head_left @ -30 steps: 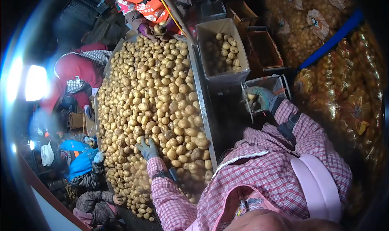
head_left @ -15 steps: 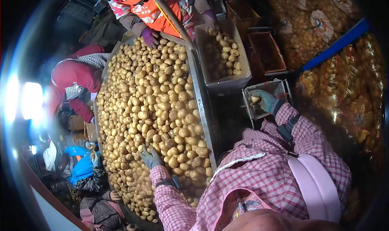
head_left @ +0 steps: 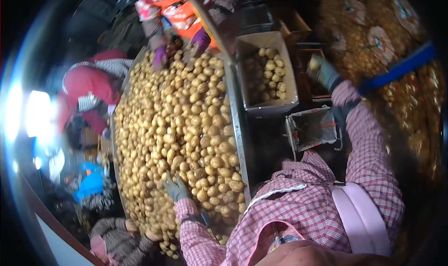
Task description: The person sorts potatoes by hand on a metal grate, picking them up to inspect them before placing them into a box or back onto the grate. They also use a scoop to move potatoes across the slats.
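Observation:
My right hand (head_left: pixel 325 73), in a grey-green glove, is closed on a potato (head_left: pixel 314 63), slightly blurred by motion. It is over a reddish-brown crate (head_left: pixel 305 56) at the right. My left hand (head_left: pixel 176 188), gloved alike, lies on the big heap of potatoes (head_left: pixel 172 121) with its fingers apart. Its fingertips touch potatoes, and I see none gripped. Nearer to my body than the right hand stands a small basket (head_left: pixel 313 127) with a grey lining and a wire frame.
A cardboard box (head_left: pixel 268 108) with several potatoes stands beside the metal edge (head_left: pixel 239 135) of the sorting table. Full net sacks (head_left: pixel 359 28) and a blue bar (head_left: pixel 401 68) are at the right. Purple-gloved hands (head_left: pixel 160 57) of a co-worker reach into the heap; other people work at the left.
My right hand has moved from the small basket up to the reddish-brown crate, with a potato in it. My left hand stays on the heap. The co-worker's second purple glove has moved from box to heap.

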A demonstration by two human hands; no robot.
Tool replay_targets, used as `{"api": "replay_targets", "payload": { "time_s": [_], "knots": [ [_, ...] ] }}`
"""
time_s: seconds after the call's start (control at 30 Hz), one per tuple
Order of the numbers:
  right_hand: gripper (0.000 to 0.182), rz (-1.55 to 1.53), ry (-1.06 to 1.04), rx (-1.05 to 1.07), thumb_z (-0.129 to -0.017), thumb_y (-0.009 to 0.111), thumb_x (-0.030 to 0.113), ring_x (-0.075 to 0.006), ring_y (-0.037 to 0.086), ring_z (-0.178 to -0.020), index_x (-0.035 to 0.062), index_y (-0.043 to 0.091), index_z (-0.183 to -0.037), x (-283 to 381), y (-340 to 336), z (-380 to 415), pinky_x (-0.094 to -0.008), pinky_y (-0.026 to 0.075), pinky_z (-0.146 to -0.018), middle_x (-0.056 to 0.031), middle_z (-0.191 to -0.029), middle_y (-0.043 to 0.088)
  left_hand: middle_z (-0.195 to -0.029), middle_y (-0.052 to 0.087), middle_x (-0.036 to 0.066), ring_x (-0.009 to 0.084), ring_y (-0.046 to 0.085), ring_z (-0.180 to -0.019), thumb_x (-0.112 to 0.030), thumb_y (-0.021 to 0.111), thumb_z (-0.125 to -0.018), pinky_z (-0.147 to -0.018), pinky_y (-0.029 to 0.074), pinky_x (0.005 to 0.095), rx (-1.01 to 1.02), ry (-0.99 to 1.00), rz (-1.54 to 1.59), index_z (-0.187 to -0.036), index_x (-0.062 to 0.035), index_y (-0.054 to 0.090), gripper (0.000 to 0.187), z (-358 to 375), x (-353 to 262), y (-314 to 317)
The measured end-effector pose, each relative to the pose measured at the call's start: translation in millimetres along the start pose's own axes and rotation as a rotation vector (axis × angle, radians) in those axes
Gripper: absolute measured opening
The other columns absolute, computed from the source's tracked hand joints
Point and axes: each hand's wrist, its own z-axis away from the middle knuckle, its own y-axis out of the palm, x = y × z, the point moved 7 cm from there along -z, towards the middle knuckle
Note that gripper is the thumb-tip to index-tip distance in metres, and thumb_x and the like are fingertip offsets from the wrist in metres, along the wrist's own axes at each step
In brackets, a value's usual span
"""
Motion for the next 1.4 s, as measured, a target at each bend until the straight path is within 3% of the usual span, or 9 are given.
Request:
{"api": "replay_targets", "payload": {
  "time_s": [0.17, 0.23, 0.53, 0.77, 0.97, 1.1, 1.17, 1.3, 1.4],
  "knots": [
    [0.052, 0.176, 0.01, -0.049, -0.098, 0.065, 0.039, -0.0252, 0.071, -0.087, 0.0133, 0.055, -0.141, 20, 30, -44, -0.0368, 0.061, -0.077, -0.0148, -0.124, 0.064, -0.16, 0.026, 0.03, 0.0457, 0.038, -0.142, -0.043, 0.06, -0.094, -0.117, 0.034, 0.0478, -0.102, 0.08, -0.028, -0.152, -0.0247, 0.047, 0.062, -3, 12, 9],
    [0.051, 0.181, 0.213, 0.216, -0.099, 0.062, 0.038, -0.0231, 0.071, -0.084, 0.0103, 0.054, -0.142, -50, 42, -37, -0.0341, 0.061, -0.072, -0.0146, -0.123, 0.065, -0.16, 0.027, 0.028, 0.0454, 0.041, -0.14, -0.046, 0.06, -0.094, -0.115, 0.036, 0.0488, -0.095, 0.048, -0.009, -0.151, -0.026, 0.048, 0.062, -1, 6, 3],
    [0.042, 0.469, 0.383, 0.543, -0.102, 0.057, 0.034, -0.0158, 0.069, -0.069, 0.0042, 0.06, -0.131, -182, 226, 79, -0.0286, 0.057, -0.059, -0.0115, -0.106, 0.071, -0.16, 0.031, 0.023, 0.0418, 0.045, -0.137, -0.05, 0.063, -0.09, -0.112, 0.038, 0.0488, -0.145, 0.023, -0.002, -0.146, -0.0258, 0.053, 0.062, 3, 4, -6],
    [0.032, 0.472, 0.614, 0.706, -0.102, 0.059, 0.029, -0.0119, 0.065, -0.063, 0.0034, 0.064, -0.121, -254, 331, 126, -0.0244, 0.053, -0.051, -0.0061, -0.093, 0.068, -0.16, 0.034, 0.019, 0.0402, 0.031, -0.147, -0.048, 0.069, -0.088, -0.122, 0.018, 0.0517, -0.005, 0.069, 0.192, -0.147, -0.0197, 0.052, 0.068, 40, -11, -29],
    [0.029, 0.673, 0.362, 0.729, -0.098, 0.065, 0.029, -0.0098, 0.059, -0.058, 0.0055, 0.066, -0.115, -270, 424, 118, -0.023, 0.045, -0.046, -0.0023, -0.085, 0.063, -0.153, 0.043, 0.022, 0.039, 0.036, -0.144, -0.032, 0.077, -0.086, -0.119, 0.029, 0.0495, -0.06, 0.162, 0.387, -0.145, -0.0142, 0.054, 0.066, 131, -40, -58],
    [0.043, 0.977, -0.241, 0.9, -0.09, 0.071, 0.026, -0.0191, 0.069, -0.093, 0.0005, 0.065, -0.124, -298, 512, 63, -0.0309, 0.054, -0.08, -0.0107, -0.105, 0.072, -0.151, 0.046, 0.021, 0.0382, 0.04, -0.141, -0.028, 0.076, -0.087, -0.119, 0.032, 0.0479, -0.091, 0.1, 0.395, -0.142, -0.0144, 0.058, 0.06, 163, -27, -46],
    [0.058, 1.243, -0.253, 0.888, -0.085, 0.073, 0.027, -0.0245, 0.065, -0.113, 0.0013, 0.06, -0.134, -326, 543, 46, -0.0338, 0.048, -0.099, -0.0178, -0.121, 0.07, -0.15, 0.047, 0.019, 0.0381, 0.042, -0.14, -0.027, 0.074, -0.088, -0.118, 0.032, 0.0481, -0.087, 0.058, 0.42, -0.141, -0.0122, 0.058, 0.057, 171, -27, -44],
    [0.06, 1.842, -0.614, 0.692, -0.084, 0.067, 0.024, -0.0357, 0.064, -0.119, 0.0026, 0.053, -0.138, -354, 561, 60, -0.0418, 0.051, -0.099, -0.024, -0.128, 0.064, -0.149, 0.049, 0.018, 0.0361, 0.044, -0.139, -0.026, 0.073, -0.089, -0.117, 0.035, 0.0475, -0.104, 0.036, 0.425, -0.139, -0.0103, 0.059, 0.054, 170, -27, -43],
    [0.046, 1.72, -0.39, 0.937, -0.083, 0.069, 0.024, -0.033, 0.07, -0.104, 0.0025, 0.064, -0.124, -365, 565, 34, -0.0411, 0.054, -0.091, -0.0228, -0.119, 0.069, -0.146, 0.052, 0.018, 0.0349, 0.047, -0.137, -0.024, 0.071, -0.09, -0.114, 0.039, 0.0455, -0.114, 0.046, 0.468, -0.138, -0.0094, 0.06, 0.051, 159, -35, -48]
  ]
}}
